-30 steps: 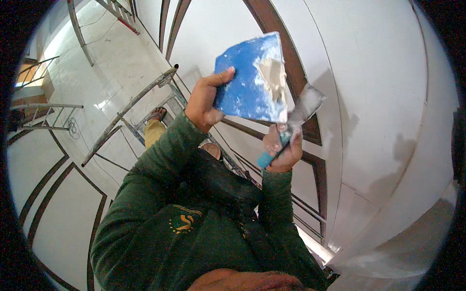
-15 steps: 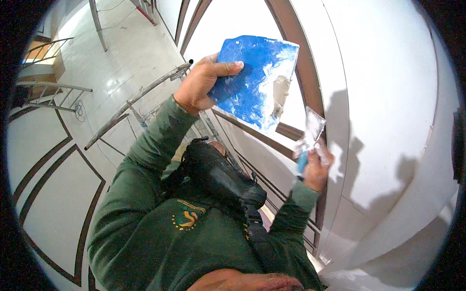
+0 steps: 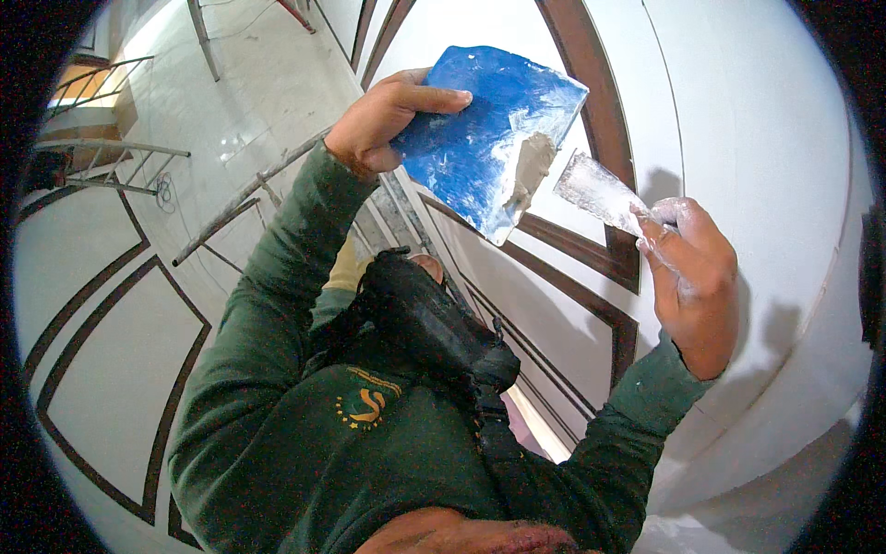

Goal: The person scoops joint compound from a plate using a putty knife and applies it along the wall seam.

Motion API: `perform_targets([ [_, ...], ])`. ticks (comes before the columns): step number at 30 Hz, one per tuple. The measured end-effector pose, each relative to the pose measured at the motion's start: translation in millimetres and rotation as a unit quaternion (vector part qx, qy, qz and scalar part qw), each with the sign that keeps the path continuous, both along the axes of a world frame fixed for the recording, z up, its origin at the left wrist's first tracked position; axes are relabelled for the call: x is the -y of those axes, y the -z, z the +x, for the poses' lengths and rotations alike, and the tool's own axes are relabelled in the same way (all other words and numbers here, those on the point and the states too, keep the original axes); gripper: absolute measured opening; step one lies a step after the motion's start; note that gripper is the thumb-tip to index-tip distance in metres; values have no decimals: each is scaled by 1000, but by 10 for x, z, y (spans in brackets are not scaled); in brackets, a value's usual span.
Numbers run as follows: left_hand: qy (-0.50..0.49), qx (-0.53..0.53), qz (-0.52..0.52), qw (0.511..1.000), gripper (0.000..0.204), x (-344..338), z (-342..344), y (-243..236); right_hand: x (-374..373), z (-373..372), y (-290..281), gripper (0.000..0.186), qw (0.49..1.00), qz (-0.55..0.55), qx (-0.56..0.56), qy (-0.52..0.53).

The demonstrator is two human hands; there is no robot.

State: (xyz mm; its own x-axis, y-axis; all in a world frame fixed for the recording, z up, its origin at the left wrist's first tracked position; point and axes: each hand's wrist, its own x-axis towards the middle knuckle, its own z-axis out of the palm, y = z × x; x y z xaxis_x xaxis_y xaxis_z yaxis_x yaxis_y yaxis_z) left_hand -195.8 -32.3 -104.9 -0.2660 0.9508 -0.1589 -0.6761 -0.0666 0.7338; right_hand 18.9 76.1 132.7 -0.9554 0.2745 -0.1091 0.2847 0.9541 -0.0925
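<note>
My left hand (image 3: 392,115) grips the left edge of a flat blue board (image 3: 461,120), its thumb lying on top. White smears cover much of the board, and a lump of greyish putty (image 3: 532,166) sits near its right edge. In my right hand (image 3: 692,272) is a putty knife (image 3: 595,189), its blade coated with white and angled toward the board. A small gap separates the blade's tip from the board's right edge. The knife's handle is hidden by my fingers, which carry white residue.
A white wall (image 3: 766,120) with dark brown moulding (image 3: 591,245) runs along my right. Metal scaffold tubing (image 3: 231,212) stands at my left. Below lies a pale tiled floor (image 3: 258,69), with a metal ladder-like frame (image 3: 125,166) farther left. A black bag (image 3: 425,314) hangs at my front.
My right hand has swung outward to the right, and the knife's blade has turned from pointing upward to pointing left at the board. The board has shifted slightly up and right.
</note>
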Motion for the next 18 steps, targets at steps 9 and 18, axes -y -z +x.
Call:
perform_targets([
  [9, 0, -117, 17, 993, 80, 165, 62, -232, 12, -282, 19, 24, 998, 29, 47, -36],
  [18, -20, -120, 82, 989, 46, 103, 33, -134, 90, -210, -66, 26, 998, 5, 65, -25],
])
